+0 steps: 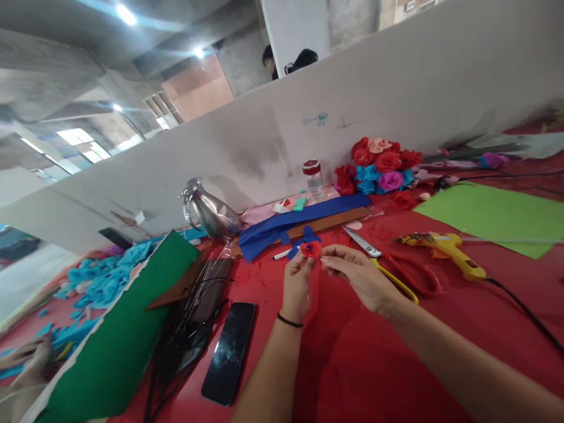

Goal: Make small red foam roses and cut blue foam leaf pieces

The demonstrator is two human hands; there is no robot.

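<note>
The left hand [297, 288] pinches a small red paper flower [312, 250] with a dark centre, raised over the red counter [352, 370]. The right hand [359, 276] is just beside it, thumb and fingertips close together; whether they grip anything is unclear. Blue handwriting [315, 120] marks the white partition [176, 161] behind: a row of digits, partly scribbled over, above a shorter number, both too blurred to read surely. Scissors [365, 242] and a yellow hot glue gun [445, 248] lie to the right.
</note>
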